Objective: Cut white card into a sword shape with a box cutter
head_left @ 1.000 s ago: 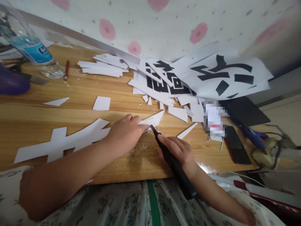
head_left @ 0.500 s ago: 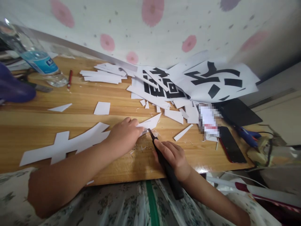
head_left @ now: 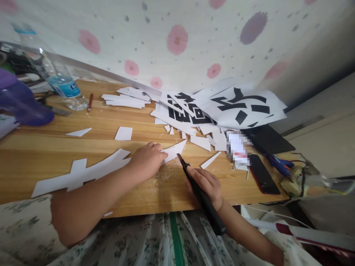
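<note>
My left hand lies on a long white paper cut-out on the wooden table, its curled fingers pressing down the pointed end. My right hand is wrapped round a black utility knife, held like a pen. The knife's tip sits on the table just right of the paper's point, close to my left fingertips. Fine paper shavings lie under both hands.
White offcuts and sheets printed with big black characters pile up at the back. A water bottle, red pen and purple object stand left. A phone, a dark tablet and cables lie right.
The view has tilted upward, so everything sits lower and smaller. My right hand has drawn the knife slightly back toward me from the paper's point. My left hand holds still.
</note>
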A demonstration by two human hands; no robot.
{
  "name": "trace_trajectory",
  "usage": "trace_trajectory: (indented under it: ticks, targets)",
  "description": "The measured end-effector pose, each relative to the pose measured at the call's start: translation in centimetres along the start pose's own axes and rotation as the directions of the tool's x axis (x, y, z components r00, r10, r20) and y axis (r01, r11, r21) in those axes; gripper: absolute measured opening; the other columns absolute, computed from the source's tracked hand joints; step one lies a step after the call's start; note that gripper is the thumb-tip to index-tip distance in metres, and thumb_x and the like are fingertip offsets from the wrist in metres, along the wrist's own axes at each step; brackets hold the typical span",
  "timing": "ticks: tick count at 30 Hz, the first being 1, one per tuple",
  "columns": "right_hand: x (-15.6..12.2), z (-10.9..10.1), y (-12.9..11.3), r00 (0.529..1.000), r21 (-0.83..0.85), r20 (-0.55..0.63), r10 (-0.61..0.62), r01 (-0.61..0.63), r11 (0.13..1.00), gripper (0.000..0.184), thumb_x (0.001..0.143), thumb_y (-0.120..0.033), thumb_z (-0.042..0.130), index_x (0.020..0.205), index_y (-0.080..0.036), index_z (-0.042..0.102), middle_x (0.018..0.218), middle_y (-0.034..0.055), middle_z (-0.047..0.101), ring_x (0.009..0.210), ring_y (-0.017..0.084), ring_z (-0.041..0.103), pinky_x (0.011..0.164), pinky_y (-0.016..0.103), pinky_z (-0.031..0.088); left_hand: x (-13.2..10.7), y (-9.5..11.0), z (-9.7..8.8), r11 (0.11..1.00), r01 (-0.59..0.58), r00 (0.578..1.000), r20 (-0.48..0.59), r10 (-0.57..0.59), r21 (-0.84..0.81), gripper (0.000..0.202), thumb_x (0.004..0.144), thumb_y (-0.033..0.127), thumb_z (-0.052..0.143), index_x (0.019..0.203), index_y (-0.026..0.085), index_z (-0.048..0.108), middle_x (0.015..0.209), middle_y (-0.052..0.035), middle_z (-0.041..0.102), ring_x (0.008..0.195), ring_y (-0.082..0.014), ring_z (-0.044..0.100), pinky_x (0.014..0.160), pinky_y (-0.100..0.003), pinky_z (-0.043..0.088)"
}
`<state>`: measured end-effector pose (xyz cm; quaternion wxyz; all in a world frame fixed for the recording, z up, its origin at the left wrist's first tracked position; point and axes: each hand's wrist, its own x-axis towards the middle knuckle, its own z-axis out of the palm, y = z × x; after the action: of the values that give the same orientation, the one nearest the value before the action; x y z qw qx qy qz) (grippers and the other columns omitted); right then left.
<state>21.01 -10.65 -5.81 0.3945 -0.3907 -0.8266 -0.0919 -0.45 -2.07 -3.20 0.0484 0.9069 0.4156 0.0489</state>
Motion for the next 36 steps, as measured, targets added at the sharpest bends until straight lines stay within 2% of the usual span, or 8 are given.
trace_trajectory:
  ticks: [8,11,13,16,18,20,30,36]
  targets:
    - [2.6,-0.5,4.6,0.922,-0.318,0.378,0.086,0.042,0.947,0.044,0.085,-0.008,0.052,0.126,-0.022,0.060,0.097,0.0097,0.067,0.087,0.024,0.065,0.072,0.037,0.058,-0.6,-1.4,-1.1,0.982,-0.150,0.925,-0.335,0.181,0.117,0.034,0.089,0.009,0.045,0.108,0.022,0.070,0.112,-0.0079,0.067,0.097,-0.0244,0.057,0.079,-0.037,0.048]
    - [4.2,0.0,5.5,0.913,-0.202,0.397,0.096,-0.015,0.979,0.036,0.083,-0.006,0.054,0.113,-0.020,0.068,0.102,0.0121,0.068,0.091,0.025,0.065,0.075,0.041,0.057,-0.8,-1.6,-1.6,0.957,-0.227,0.829,-0.479,0.288,0.181,0.033,0.091,0.008,0.042,0.106,0.021,0.069,0.110,-0.0074,0.068,0.094,-0.0224,0.058,0.079,-0.036,0.050]
    - [5.4,0.3,5.6,0.934,0.029,0.277,0.226,-0.243,0.969,0.030,0.084,-0.010,0.053,0.107,-0.020,0.070,0.098,0.0100,0.070,0.089,0.022,0.066,0.075,0.039,0.058,-0.9,-1.6,-2.1,0.942,-0.262,0.778,-0.532,0.335,0.209,0.031,0.092,0.009,0.043,0.105,0.021,0.069,0.108,-0.0068,0.070,0.093,-0.0209,0.059,0.079,-0.035,0.051]
    - [7.3,0.6,5.5,0.806,0.532,0.345,0.481,-0.590,0.608,0.021,0.087,-0.032,0.058,0.094,-0.017,0.070,0.085,0.0059,0.072,0.072,0.017,0.069,0.067,0.034,0.059,-1.1,-1.5,-2.9,0.926,-0.293,0.727,-0.573,0.379,0.240,0.028,0.092,0.011,0.046,0.104,0.019,0.070,0.107,-0.0082,0.071,0.090,-0.0211,0.060,0.077,-0.035,0.052]
    - [8.5,0.8,5.2,0.709,0.671,0.534,0.462,-0.687,0.279,0.032,0.081,-0.048,0.065,0.080,-0.015,0.068,0.072,0.0033,0.070,0.059,0.014,0.067,0.058,0.030,0.059,-1.2,-1.5,-3.3,0.920,-0.307,0.706,-0.590,0.391,0.243,0.026,0.093,0.011,0.047,0.103,0.018,0.070,0.107,-0.0096,0.071,0.088,-0.0215,0.061,0.075,-0.036,0.053]
    - [9.5,1.2,4.8,0.662,0.698,0.627,0.410,-0.712,0.082,0.036,0.074,-0.051,0.072,0.071,-0.016,0.065,0.061,0.0005,0.066,0.052,0.013,0.064,0.054,0.027,0.057,-1.2,-1.5,-3.5,0.920,-0.315,0.695,-0.603,0.392,0.234,0.026,0.092,0.010,0.048,0.103,0.017,0.070,0.108,-0.0105,0.071,0.088,-0.0220,0.061,0.076,-0.036,0.054]
    - [9.2,3.7,4.5,0.743,0.810,0.574,0.344,-0.578,-0.101,0.039,0.076,-0.055,0.069,0.067,-0.018,0.060,0.051,-0.0014,0.062,0.045,0.013,0.058,0.050,0.027,0.054,-1.1,-1.8,-3.5,0.937,-0.318,0.715,-0.612,0.337,0.145,0.027,0.087,0.008,0.058,0.113,0.016,0.064,0.111,-0.0122,0.069,0.096,-0.0245,0.063,0.082,-0.042,0.055]
    - [8.9,3.9,4.1,0.716,0.790,0.613,0.335,-0.546,-0.278,0.038,0.074,-0.055,0.072,0.072,-0.019,0.060,0.054,-0.0029,0.063,0.047,0.011,0.060,0.049,0.024,0.054,-1.0,-1.9,-3.4,0.927,-0.347,0.699,-0.619,0.359,0.146,0.038,0.083,0.007,0.066,0.118,0.018,0.057,0.107,-0.0120,0.069,0.090,-0.0230,0.065,0.074,-0.038,0.055]
